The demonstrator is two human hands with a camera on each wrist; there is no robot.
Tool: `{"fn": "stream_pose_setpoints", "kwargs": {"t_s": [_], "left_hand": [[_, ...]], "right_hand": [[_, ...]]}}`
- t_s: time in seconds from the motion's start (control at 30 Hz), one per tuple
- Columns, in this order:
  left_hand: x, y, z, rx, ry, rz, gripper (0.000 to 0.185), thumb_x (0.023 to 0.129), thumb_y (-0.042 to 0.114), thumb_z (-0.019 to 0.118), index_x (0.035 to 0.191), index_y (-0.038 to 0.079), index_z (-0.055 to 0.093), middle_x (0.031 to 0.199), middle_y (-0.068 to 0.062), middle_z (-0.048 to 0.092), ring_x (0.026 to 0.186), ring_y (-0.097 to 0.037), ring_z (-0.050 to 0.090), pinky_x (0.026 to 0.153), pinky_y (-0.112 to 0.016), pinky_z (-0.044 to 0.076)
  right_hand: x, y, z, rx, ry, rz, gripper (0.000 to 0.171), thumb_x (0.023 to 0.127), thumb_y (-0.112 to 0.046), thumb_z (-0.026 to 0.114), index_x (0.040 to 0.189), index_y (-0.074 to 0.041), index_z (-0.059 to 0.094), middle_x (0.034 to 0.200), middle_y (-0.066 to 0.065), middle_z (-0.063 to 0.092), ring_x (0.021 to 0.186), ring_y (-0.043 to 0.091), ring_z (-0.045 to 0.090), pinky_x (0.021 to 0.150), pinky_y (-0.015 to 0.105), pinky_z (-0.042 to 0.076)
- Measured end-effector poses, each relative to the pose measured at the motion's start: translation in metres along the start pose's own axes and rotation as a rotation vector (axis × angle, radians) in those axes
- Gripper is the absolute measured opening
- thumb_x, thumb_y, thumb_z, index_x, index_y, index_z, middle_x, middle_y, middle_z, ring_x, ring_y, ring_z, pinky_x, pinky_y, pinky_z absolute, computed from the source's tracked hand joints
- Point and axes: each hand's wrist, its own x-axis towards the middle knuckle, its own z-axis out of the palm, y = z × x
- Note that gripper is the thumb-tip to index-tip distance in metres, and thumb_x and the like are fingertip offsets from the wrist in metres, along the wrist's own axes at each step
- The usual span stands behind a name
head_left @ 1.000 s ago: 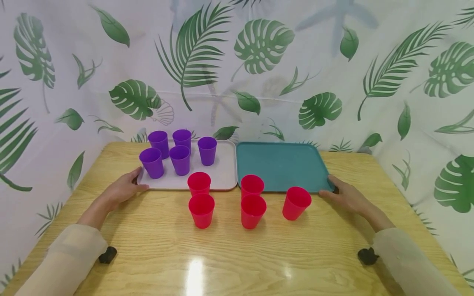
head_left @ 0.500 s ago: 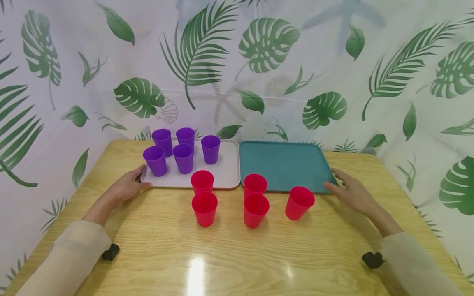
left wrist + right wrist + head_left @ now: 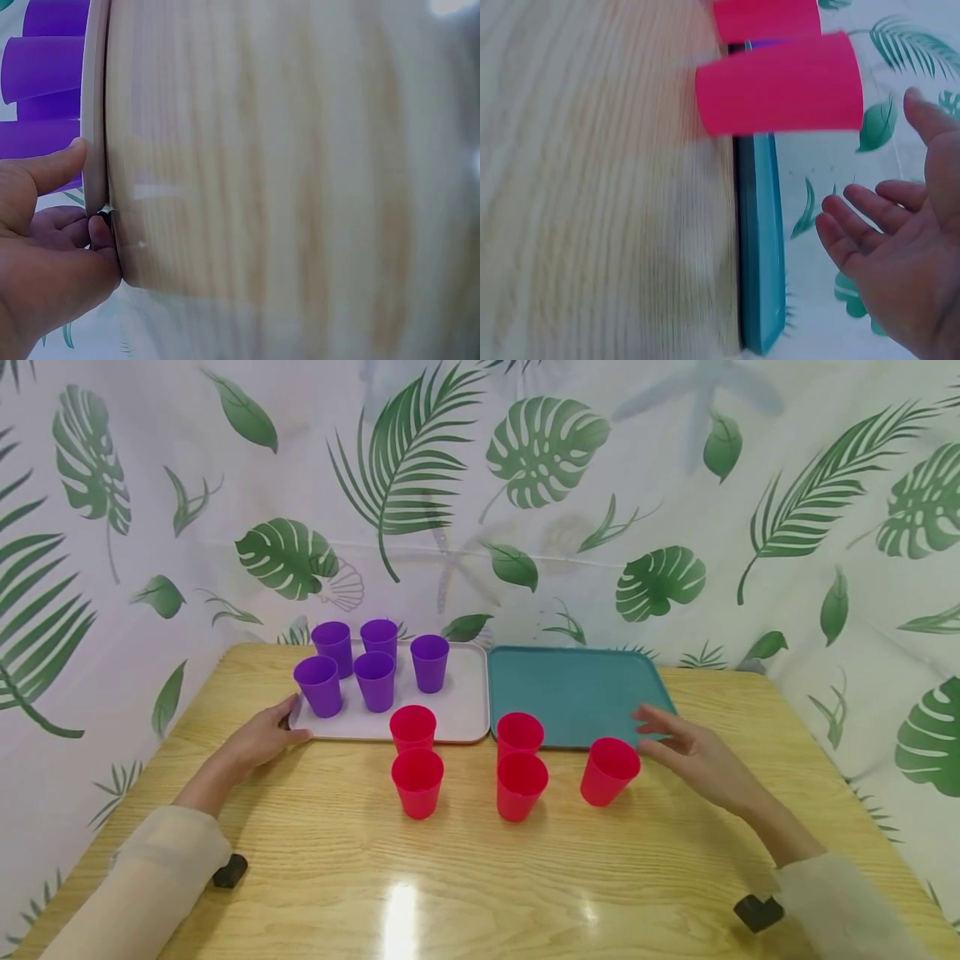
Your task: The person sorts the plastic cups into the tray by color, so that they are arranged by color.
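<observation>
**Left hand pinching the tray corner, right hand wide open next to a cup**

Left hand (image 3: 258, 742) has the white tray (image 3: 457, 714) by its near-left corner, thumb on top of the rim and fingers curled under. Right hand (image 3: 693, 752) holds nothing: fingers spread, floating just over the near-right corner of the teal tray (image 3: 577, 689), right beside the rightmost red cup (image 3: 609, 771), which sits at about 9 o'clock from it and leans a bit.

Honestly that cup looks like the risky one. It's light, empty-looking plastic on a glossy table (image 3: 480, 877), so a sideways brush from those fingers could tip it or send it sliding into the other red cups (image 3: 468, 760) at its 9 o'clock. Also, five purple cups (image 3: 371, 664) crowd the white tray's far-left end, so any jerk on that corner could topple them.
</observation>
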Motion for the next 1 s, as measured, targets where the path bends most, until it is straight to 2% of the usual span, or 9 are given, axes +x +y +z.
{"fn": "stream_pose_setpoints", "kwargs": {"t_s": [0.07, 0.23, 0.33, 0.5, 0.6, 0.83, 1.0], "left_hand": [[0.0, 0.0, 0.0, -0.001, 0.002, -0.001, 0.084, 0.106, 0.015, 0.057, 0.16, -0.006, -0.003, 0.167, -0.03, -0.002, 0.154, -0.048, -0.001, 0.125, -0.059, 0.005], [0.0, -0.002, -0.001, 0.002, 0.003, -0.004, 0.084, 0.106, 0.016, 0.058, 0.16, -0.006, -0.003, 0.167, -0.03, -0.001, 0.154, -0.048, -0.001, 0.125, -0.059, 0.005], [0.0, -0.004, 0.0, 0.006, 0.004, -0.009, 0.084, 0.106, 0.016, 0.058, 0.16, -0.006, -0.003, 0.167, -0.029, -0.001, 0.154, -0.048, -0.001, 0.125, -0.059, 0.005], [0.001, -0.006, 0.001, 0.01, 0.008, -0.01, 0.084, 0.106, 0.017, 0.058, 0.161, -0.005, -0.002, 0.168, -0.028, -0.001, 0.154, -0.048, -0.002, 0.125, -0.059, 0.003], [0.001, -0.006, 0.002, 0.013, 0.013, -0.01, 0.084, 0.106, 0.017, 0.057, 0.161, -0.004, -0.002, 0.168, -0.028, 0.0, 0.154, -0.048, -0.002, 0.125, -0.059, 0.003], [0.0, -0.002, 0.002, 0.011, 0.017, -0.009, 0.084, 0.106, 0.017, 0.057, 0.161, -0.004, -0.002, 0.168, -0.028, -0.001, 0.154, -0.048, -0.002, 0.125, -0.06, 0.003], [0.002, -0.002, 0.001, 0.001, 0.014, -0.011, 0.083, 0.106, 0.017, 0.057, 0.161, -0.004, -0.003, 0.168, -0.027, -0.002, 0.154, -0.047, -0.003, 0.125, -0.059, 0.003]], "right_hand": [[0.0, -0.004, 0.005, 0.028, -0.03, -0.018, 0.061, 0.105, -0.016, 0.062, 0.159, -0.003, 0.038, 0.149, 0.019, 0.052, 0.123, 0.017, 0.061, 0.093, 0.019, 0.055], [-0.002, -0.01, 0.015, 0.063, -0.09, -0.013, 0.068, 0.102, -0.017, 0.067, 0.16, -0.003, 0.035, 0.154, 0.021, 0.047, 0.126, 0.041, 0.057, 0.092, 0.027, 0.057], [-0.001, -0.011, 0.02, 0.045, -0.107, 0.007, 0.074, 0.099, -0.02, 0.071, 0.161, -0.004, 0.034, 0.157, 0.021, 0.044, 0.127, 0.043, 0.055, 0.094, 0.035, 0.057], [-0.002, -0.012, 0.026, 0.012, -0.118, 0.034, 0.083, 0.094, -0.025, 0.077, 0.161, -0.004, 0.033, 0.16, 0.021, 0.04, 0.13, 0.043, 0.053, 0.1, 0.057, 0.053], [-0.003, -0.012, 0.028, -0.006, -0.118, 0.034, 0.086, 0.092, -0.025, 0.079, 0.161, -0.004, 0.032, 0.16, 0.023, 0.039, 0.132, 0.046, 0.05, 0.102, 0.066, 0.049], [-0.002, -0.014, 0.031, -0.043, -0.105, 0.035, 0.088, 0.09, -0.028, 0.082, 0.16, -0.002, 0.034, 0.159, 0.026, 0.039, 0.135, 0.048, 0.046, 0.102, 0.068, 0.048], [-0.001, -0.015, 0.032, -0.075, -0.088, 0.037, 0.08, 0.092, -0.028, 0.08, 0.156, -0.001, 0.04, 0.154, 0.025, 0.046, 0.134, 0.047, 0.047, 0.101, 0.066, 0.05]]}}
